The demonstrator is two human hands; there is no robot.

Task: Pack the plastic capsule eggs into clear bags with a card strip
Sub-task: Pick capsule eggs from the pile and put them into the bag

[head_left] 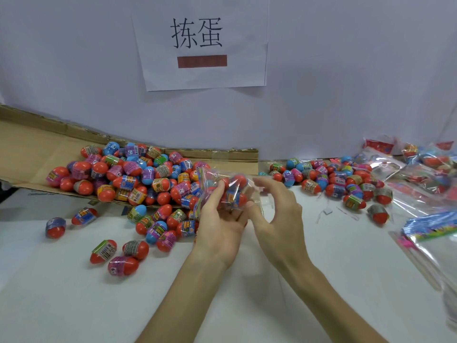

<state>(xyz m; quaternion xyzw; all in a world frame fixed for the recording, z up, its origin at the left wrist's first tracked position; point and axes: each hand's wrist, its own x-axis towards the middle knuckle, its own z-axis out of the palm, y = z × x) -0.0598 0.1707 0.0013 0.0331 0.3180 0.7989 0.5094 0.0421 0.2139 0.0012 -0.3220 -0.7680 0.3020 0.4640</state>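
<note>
Left hand (220, 224) grips a small clear plastic bag (230, 188) with red and blue capsule eggs (237, 198) inside, above the white table (74, 305).
Right hand (279, 211) curves beside the bag, thumb touching it; I cannot tell if it grips. Loose plastic eggs (123, 248) spill off the front edge of the flat brown cardboard sheet (37, 149) on the left. Shiny filled bags (420, 164) crowd the right edge. Bare table lies near the arms.
</note>
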